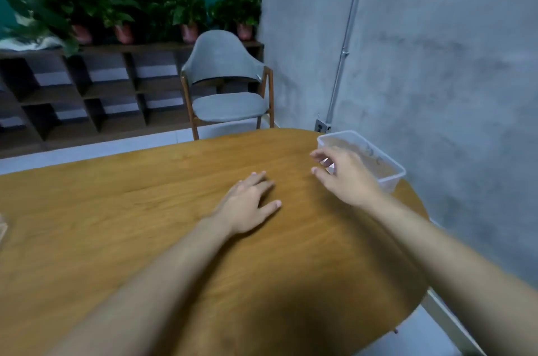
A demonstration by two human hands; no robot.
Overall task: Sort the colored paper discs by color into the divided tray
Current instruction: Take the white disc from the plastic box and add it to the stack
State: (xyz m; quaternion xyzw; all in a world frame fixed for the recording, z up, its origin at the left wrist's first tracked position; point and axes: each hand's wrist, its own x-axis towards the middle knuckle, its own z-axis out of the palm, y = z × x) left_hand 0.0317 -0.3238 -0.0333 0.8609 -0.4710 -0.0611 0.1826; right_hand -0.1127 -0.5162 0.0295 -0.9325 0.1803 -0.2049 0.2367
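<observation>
Empty, both of them: left hand [247, 204] lies flat near the tub [388, 184], and right hand [346, 178] hangs loose-fingered just in front of it. No discs show. Paper ones are probably light and bendy, so pinch an edge softly.

No legible text, faint marks on clear container [391, 181] blurred

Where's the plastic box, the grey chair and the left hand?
plastic box [388, 185]: head view, its near side wall.
grey chair [230, 106]: head view, seat cushion.
left hand [247, 204]: head view, back of the hand.
</observation>
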